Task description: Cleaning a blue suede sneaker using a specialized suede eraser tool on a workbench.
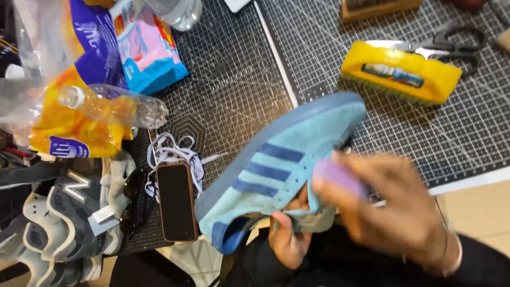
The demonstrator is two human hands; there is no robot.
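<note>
Right hand (396, 210), motion-blurred, fingers curled around a small lilac block (338, 178), pressed against the side of a light-blue suede sneaker (281, 165). Left hand (288, 239) beneath, closed on the sneaker's collar near the heel, thumb up along the inner edge. Sneaker held in the air above the near edge of the desk (473, 183), lying on its side, toe pointing up and right, dark blue stripes and blue sole edge toward the camera. Just left of the heel, a dark phone (177, 202) lying flat, resting partly on a heap of white laces (170, 151). Further left, grey-and-white sneakers (64, 223). Above those, a clear plastic bottle (114, 106) on yellow and purple bags (79, 58). Well beyond the toe, on the gridded cutting mat (319, 48), a yellow brush (401, 72) with black-handled scissors (451, 45) just behind it.
</note>
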